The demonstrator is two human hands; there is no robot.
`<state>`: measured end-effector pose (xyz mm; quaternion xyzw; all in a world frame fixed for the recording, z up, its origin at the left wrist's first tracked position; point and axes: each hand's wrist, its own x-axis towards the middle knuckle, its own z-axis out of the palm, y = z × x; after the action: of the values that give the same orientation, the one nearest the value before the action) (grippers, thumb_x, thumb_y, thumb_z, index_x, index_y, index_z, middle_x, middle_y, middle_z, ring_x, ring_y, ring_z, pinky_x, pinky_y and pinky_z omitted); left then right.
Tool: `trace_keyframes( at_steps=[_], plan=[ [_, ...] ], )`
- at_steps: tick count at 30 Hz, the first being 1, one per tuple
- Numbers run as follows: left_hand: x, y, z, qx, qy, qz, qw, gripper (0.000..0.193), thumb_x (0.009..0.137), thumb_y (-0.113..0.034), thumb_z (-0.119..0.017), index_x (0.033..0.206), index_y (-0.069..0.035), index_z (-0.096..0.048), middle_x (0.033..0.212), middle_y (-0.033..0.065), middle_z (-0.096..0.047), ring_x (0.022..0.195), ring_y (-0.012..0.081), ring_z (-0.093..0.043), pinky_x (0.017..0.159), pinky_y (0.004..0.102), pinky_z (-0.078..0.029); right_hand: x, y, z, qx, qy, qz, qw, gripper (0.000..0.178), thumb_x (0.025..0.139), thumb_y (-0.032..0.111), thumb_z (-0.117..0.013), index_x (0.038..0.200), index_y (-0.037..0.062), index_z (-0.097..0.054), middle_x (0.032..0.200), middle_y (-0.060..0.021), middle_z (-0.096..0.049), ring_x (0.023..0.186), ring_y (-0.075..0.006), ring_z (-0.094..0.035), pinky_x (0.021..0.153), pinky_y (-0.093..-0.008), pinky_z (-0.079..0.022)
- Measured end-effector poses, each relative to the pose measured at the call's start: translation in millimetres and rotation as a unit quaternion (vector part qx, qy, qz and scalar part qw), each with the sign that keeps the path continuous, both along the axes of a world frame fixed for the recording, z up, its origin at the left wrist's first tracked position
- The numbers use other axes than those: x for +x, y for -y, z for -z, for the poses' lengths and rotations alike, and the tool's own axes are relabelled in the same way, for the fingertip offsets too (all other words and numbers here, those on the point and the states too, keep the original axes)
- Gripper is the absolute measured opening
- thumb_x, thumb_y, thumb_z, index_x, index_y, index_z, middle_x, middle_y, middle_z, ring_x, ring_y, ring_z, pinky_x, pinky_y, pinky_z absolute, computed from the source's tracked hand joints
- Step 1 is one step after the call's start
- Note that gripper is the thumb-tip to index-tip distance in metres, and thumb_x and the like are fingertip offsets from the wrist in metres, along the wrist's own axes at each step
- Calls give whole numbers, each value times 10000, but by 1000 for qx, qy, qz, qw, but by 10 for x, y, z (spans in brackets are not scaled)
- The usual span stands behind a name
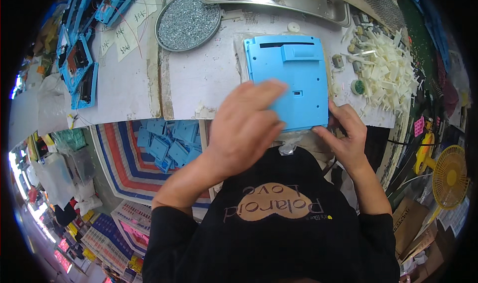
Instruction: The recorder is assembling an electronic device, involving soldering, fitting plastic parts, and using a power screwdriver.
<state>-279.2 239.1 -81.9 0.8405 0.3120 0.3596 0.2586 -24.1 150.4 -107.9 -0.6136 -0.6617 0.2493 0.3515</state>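
Note:
A flat blue plastic housing (pixel 303 71) lies on the worktable, with a raised block and a dark slot near its far end. Small holes dot its surface, and a small rectangular port sits near the middle. My right hand (pixel 348 136) grips its near right corner, thumb at the near edge and fingers along the right side. Above the housing's left near part is my left hand (pixel 246 126), smeared by motion. Its index finger points right over the housing and the other fingers look bent; whether they hold anything is hidden.
A round tray of small screws (pixel 188 21) stands far left of the housing, near a metal tray (pixel 303 4). White plastic pieces (pixel 386 69) are heaped at right. Blue parts (pixel 169 143) fill a striped bag below the table edge. Wired blue assemblies (pixel 77 66) lie far left.

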Motion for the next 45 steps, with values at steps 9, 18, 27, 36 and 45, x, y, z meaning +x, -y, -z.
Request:
trace_keyframes(
  at_steps=[9,18,27,36,45],
  plan=[
    [136,-149,124,13,-92,100,991,167,824,-63,-758,903,-56,-611,1221,105,-714,1199,284,-660,1015,472,-529,24,-41,-40,19,32,-25,999,594,700,147,-894,1222,-34,-675,751,-82,-583,678,-220,-555,618,-339,-461],
    [193,-115,86,-9,-48,62,997,174,798,-62,-791,875,-71,-634,1142,97,-744,1174,282,-675,998,460,-523,628,-503,-440,-117,-75,-46,989,367,822,121,-811,1179,66,-749,791,-7,-639,697,-87,-557,661,-249,-455],
    [192,-103,42,-27,-8,43,999,182,813,-21,-762,976,-47,-687,1103,101,-747,1142,301,-685,998,464,-512,-374,-2858,-1352,342,-174,165,909,402,933,274,-679,1193,-29,-639,1034,-89,-697,942,-212,-658,877,-394,-516],
    [217,-117,26,-28,48,17,998,183,838,-12,-750,1005,-65,-698,1058,84,-760,1063,249,-715,1057,477,-453,-13,-1928,-1256,11,-461,-245,853,428,928,207,-645,1280,-3,-525,772,-21,-603,704,-135,-589,720,-295,-505],
    [230,-144,2,6,58,-1,998,229,789,-53,-810,986,-85,-697,975,37,-754,985,202,-734,1077,504,-436,-357,-1072,-1228,57,-491,-247,833,258,928,262,-634,1091,139,-477,615,55,-512,526,-76,-486,580,-263,-461]
  ],
)
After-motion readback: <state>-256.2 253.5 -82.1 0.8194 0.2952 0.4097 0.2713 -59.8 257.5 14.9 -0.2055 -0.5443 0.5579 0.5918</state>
